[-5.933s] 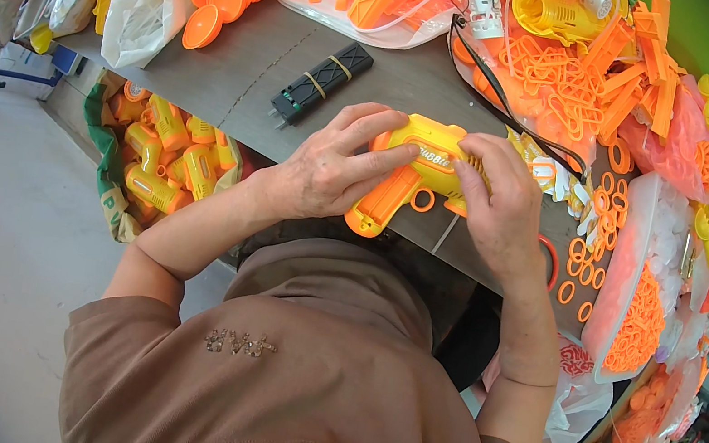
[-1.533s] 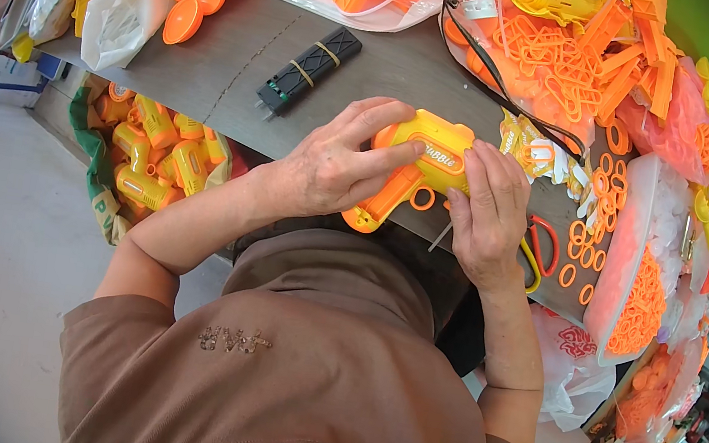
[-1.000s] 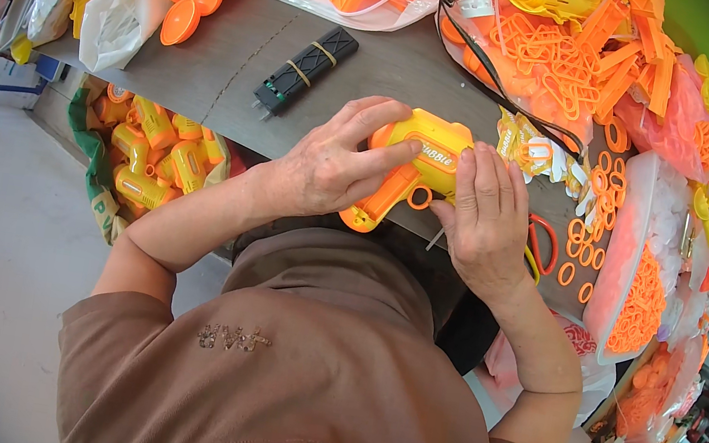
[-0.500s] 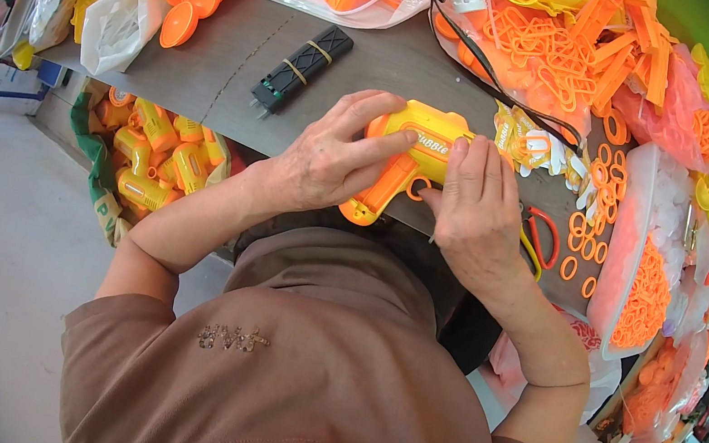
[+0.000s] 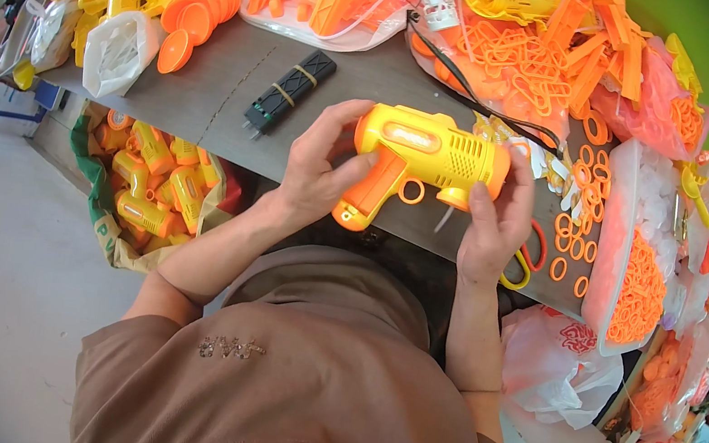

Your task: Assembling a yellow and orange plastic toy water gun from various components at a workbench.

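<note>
Between my two hands, above the table's front edge, is a yellow and orange toy bubble gun (image 5: 424, 151). Its orange handle slants down to the left, and an orange ring trigger sits beside it. My left hand (image 5: 322, 162) grips the rear end and handle, thumb on the near side. Around the orange front end curl the fingers of my right hand (image 5: 499, 216), the thumb below the barrel. A thin pale strip hangs under the gun. Farther left on the table lies a black battery box (image 5: 289, 94) bound with tan bands.
Red and yellow scissors (image 5: 525, 258) and loose orange rings (image 5: 574, 247) lie right of my hands, by a clear tub (image 5: 615, 224) of small orange parts. Yellow parts, orange cups (image 5: 189, 18) and bagged orange pieces line the back. A sack (image 5: 110, 231) of yellow toy guns stands lower left.
My right hand has come off the printed side of the gun and now holds its front end. The gun has turned slightly, showing its vents and front. My left hand keeps its hold.
</note>
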